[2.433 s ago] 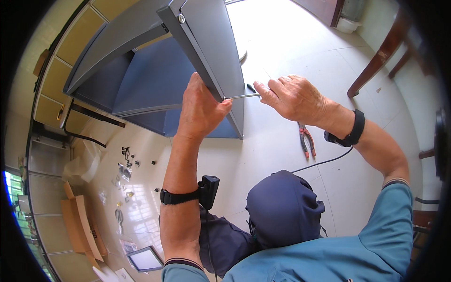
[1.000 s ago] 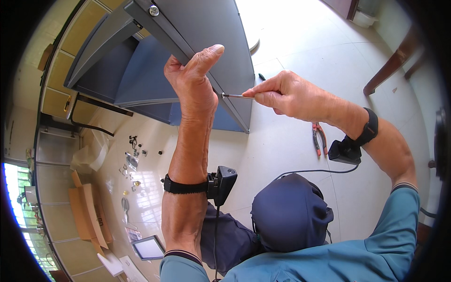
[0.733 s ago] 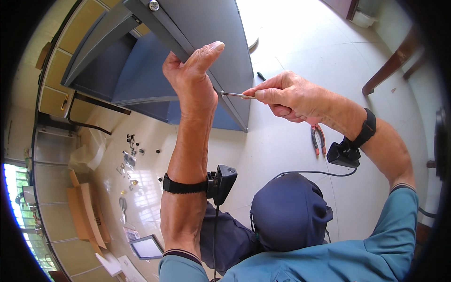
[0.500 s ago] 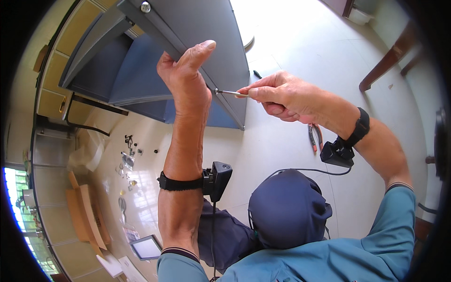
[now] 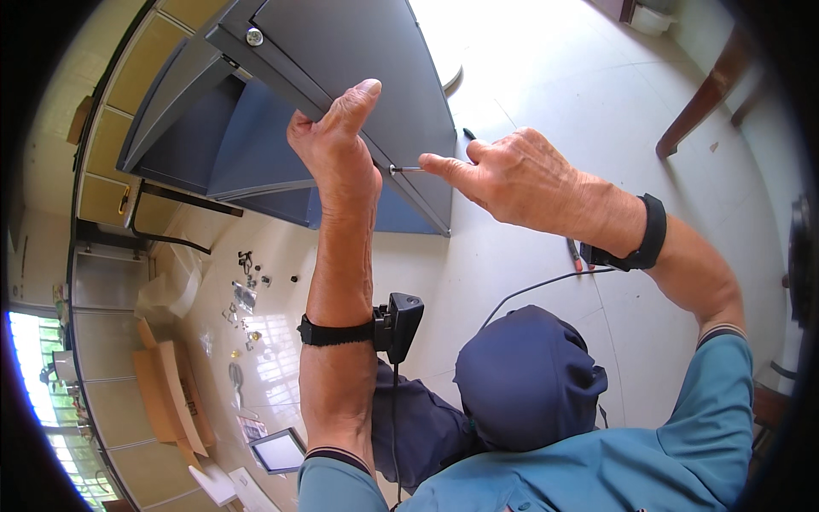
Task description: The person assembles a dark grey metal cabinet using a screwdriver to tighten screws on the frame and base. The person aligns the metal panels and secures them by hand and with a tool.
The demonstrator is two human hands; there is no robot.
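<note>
A grey metal cabinet stands tilted ahead of me, with its open inside to the left. My left hand grips the cabinet's edge, thumb raised and the other fingers mostly hidden behind the wrist and edge. From the right, my right hand holds a screwdriver; only its thin shaft shows, the handle being covered by the hand. The shaft's tip meets a small screw on the cabinet's edge, just right of my left wrist. Another round silver fitting sits near the upper corner.
Pliers with red handles lie on the tiled floor beneath my right wrist. Several small fittings are scattered on the left, near scissors, a tablet-like framed panel and an open cardboard box. A wooden leg stands at right.
My right hand has turned over, its back now upward and its index finger stretched along the screwdriver. The left hand keeps its grip; the whole view has shifted slightly.
</note>
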